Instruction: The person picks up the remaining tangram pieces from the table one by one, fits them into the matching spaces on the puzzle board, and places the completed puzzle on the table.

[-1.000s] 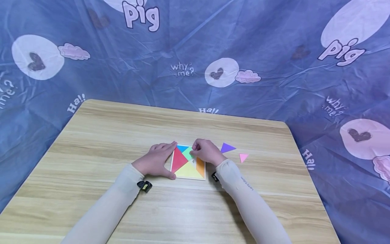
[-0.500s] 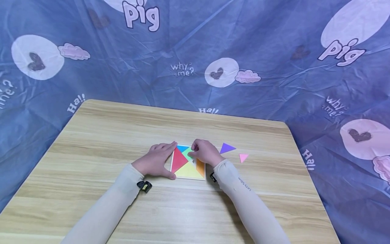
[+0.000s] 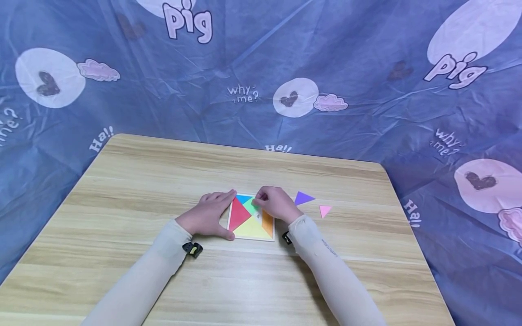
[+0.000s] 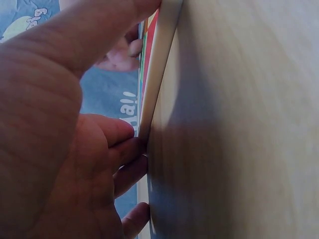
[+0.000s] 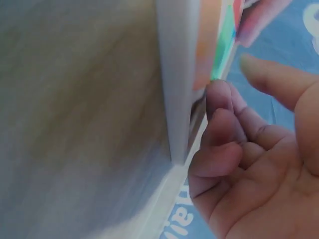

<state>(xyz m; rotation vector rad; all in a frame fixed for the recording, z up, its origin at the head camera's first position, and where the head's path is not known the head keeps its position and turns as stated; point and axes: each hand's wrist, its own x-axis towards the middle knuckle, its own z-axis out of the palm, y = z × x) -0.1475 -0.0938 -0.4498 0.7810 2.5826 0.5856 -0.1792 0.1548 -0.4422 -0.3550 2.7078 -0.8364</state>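
A tangram board (image 3: 248, 238) with a pale rim lies flat on the table. In it sit a red triangle (image 3: 238, 213), a yellow triangle (image 3: 254, 227), an orange piece (image 3: 267, 223), a blue triangle (image 3: 243, 198) and a green piece (image 3: 249, 207). My left hand (image 3: 208, 213) rests along the board's left side, thumb at the near corner and extended fingers at the far one. Over the upper right of the board is my right hand (image 3: 279, 203), fingers loosely bent and thumb at the green piece. The right wrist view shows a gap between its thumb and fingertips.
A purple triangle (image 3: 303, 198) and a smaller pink triangle (image 3: 325, 211) lie on the wooden table (image 3: 171, 167) to the right of the board. Behind the table hangs a blue printed cloth (image 3: 195, 81). Each wrist wears a black device.
My right hand has shifted slightly over the green piece, its thumb moving a little to the left. The left hand stays at the board's left side; the loose triangles have not moved.
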